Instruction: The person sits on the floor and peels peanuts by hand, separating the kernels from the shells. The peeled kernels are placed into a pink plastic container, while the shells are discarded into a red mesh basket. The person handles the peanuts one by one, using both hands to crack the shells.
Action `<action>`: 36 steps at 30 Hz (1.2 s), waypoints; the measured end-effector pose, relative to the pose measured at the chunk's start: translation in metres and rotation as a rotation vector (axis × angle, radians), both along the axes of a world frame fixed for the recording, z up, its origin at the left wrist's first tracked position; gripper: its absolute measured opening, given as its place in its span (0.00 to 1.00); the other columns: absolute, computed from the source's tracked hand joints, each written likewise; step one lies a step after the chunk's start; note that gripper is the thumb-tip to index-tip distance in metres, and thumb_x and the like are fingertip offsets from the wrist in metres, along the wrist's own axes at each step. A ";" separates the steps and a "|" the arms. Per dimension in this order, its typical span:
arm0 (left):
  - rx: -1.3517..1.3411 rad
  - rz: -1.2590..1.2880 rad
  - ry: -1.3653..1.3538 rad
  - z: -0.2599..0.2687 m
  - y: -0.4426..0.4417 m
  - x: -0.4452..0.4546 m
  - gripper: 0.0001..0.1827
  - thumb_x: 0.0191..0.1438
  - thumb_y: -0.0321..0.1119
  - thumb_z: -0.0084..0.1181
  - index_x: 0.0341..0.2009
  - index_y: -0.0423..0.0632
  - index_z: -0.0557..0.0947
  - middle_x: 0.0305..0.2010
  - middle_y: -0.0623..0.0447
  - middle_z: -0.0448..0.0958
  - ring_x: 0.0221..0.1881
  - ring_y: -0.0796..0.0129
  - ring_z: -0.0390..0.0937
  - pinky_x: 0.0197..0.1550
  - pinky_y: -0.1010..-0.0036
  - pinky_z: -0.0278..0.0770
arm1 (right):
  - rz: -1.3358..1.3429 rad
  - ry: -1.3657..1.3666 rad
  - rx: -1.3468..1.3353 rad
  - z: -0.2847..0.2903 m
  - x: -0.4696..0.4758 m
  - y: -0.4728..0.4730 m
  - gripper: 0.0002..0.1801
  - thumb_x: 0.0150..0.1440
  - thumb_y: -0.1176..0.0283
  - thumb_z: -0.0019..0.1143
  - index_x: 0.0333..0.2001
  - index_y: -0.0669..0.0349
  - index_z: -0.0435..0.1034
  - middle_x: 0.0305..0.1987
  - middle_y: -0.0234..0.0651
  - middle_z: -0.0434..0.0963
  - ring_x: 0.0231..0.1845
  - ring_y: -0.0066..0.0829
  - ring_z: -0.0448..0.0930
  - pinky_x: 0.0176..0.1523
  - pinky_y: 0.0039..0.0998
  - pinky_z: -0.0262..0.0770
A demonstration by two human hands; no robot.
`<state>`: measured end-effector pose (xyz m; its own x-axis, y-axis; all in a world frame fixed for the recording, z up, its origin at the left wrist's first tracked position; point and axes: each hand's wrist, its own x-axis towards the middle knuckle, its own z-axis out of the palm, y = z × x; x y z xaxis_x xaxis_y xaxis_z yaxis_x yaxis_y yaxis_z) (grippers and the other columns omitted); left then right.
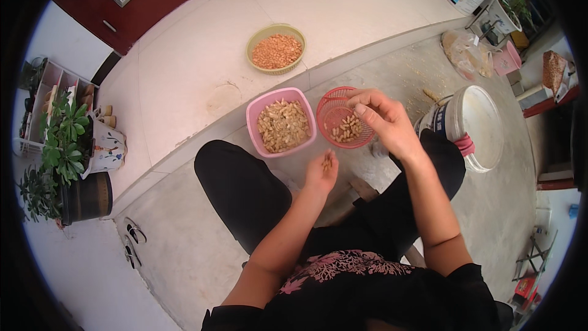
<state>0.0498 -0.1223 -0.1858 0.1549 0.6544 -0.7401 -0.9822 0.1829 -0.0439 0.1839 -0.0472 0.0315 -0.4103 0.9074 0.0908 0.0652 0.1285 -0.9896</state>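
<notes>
My left hand (323,168) is cupped below the pink and red baskets, with a few unshelled peanuts (327,163) in it. Over the right side of a red plastic basket (323,109) hovers my right hand (381,117), thumb and fingertips close together; whether it pinches anything cannot be told. Some unshelled peanuts (347,129) lie in that basket. To its left stands a square pink plastic basin (251,122) with what look like peanut shells (283,125). Shelled reddish peanut kernels (277,51) fill much of a yellow-green basket (256,67) on the raised step.
The tiled step's edge (220,122) runs diagonally behind the pink basin. A large white bucket (480,126) with a pink cloth stands at the right. Plastic bags (471,50) lie beyond it. Potted plants (103,149) and a shoe rack (57,85) are at the left.
</notes>
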 end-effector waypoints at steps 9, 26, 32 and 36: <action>0.041 0.047 0.240 0.010 0.102 -0.048 0.10 0.54 0.20 0.43 0.41 0.32 0.71 0.43 0.45 0.73 0.45 0.57 0.74 0.49 0.67 0.78 | 0.001 -0.558 0.101 -0.043 0.037 0.113 0.13 0.57 0.67 0.49 0.36 0.68 0.71 0.35 0.39 0.78 0.37 0.30 0.76 0.43 0.30 0.71; 0.250 -0.447 0.758 0.058 0.255 -0.099 0.26 0.63 0.39 0.34 0.56 0.29 0.57 0.58 0.31 0.61 0.58 0.45 0.64 0.57 0.60 0.71 | 0.034 -0.876 0.321 -0.026 0.059 0.118 0.11 0.51 0.69 0.46 0.29 0.68 0.70 0.31 0.51 0.75 0.37 0.50 0.76 0.42 0.43 0.71; 0.322 -0.829 0.493 -0.002 0.161 -0.019 0.22 0.60 0.38 0.40 0.47 0.29 0.70 0.50 0.36 0.72 0.54 0.51 0.70 0.58 0.64 0.68 | 0.038 -0.941 0.302 -0.016 0.075 0.113 0.12 0.52 0.68 0.46 0.32 0.67 0.70 0.32 0.49 0.75 0.36 0.49 0.75 0.41 0.41 0.71; 0.019 -1.187 0.213 -0.048 0.097 0.026 0.29 0.61 0.46 0.42 0.54 0.31 0.64 0.56 0.35 0.66 0.54 0.49 0.69 0.58 0.60 0.67 | 0.036 -0.929 0.282 -0.016 0.079 0.111 0.12 0.53 0.67 0.46 0.32 0.67 0.70 0.32 0.49 0.75 0.36 0.48 0.75 0.41 0.41 0.70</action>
